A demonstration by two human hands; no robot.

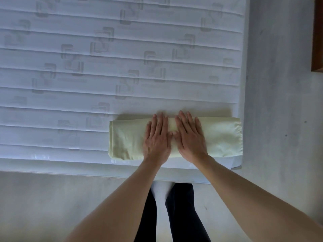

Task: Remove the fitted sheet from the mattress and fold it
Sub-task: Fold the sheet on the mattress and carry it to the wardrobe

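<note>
— Fingers (161,123) of both hands lie straight, close together, pressing the folded fitted sheet (220,137) at the mattress's (87,75) near corner.
— Good; smooth outward from the middle before another fold.

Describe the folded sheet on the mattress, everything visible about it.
The fitted sheet is pale yellow-green soft fabric, folded into a long flat rectangle. Its right end shows a gathered, puckered edge. It lies on the bare quilted mattress, at the near right corner, parallel to the near edge. The left hand and right hand press flat on its middle, fingers straight, side by side.
</note>
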